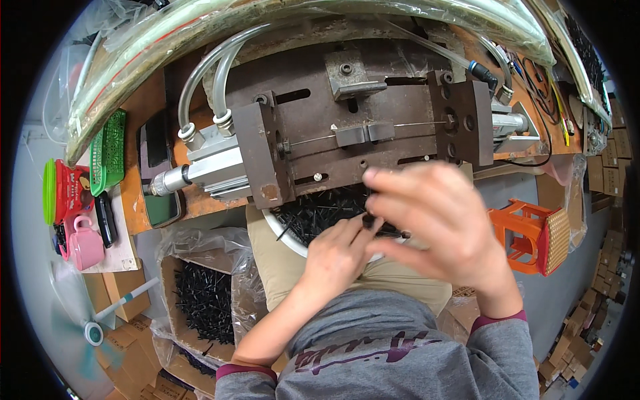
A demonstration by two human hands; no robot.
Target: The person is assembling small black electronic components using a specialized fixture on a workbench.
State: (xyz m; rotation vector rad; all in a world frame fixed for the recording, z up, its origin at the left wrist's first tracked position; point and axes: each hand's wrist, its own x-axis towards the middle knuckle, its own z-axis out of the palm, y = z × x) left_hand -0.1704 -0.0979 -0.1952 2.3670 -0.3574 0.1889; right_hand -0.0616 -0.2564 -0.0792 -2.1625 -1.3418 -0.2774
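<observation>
A white bowl (291,244) heaped with slim black parts (319,212) rests at my lap, under the front edge of a brown metal fixture (400,148). Over the bowl's right side, my left hand (339,252) is closed, its fingertips at a small dark piece whose kind I cannot make out. Just to the right, my right hand (437,217) is raised and slightly blurred, with thumb and fingers apart and nothing visible between them. Across the fixture, a thin metal rod (312,140) runs to a small grey block (365,135) in the middle.
Silver air cylinders (223,170) with clear hoses flank the fixture. At lower left stands a plastic-lined carton (243,293) of black parts, near a fan (93,333). A pink mug (87,245) and green basket (110,150) sit left; an orange stool (523,233) stands right.
</observation>
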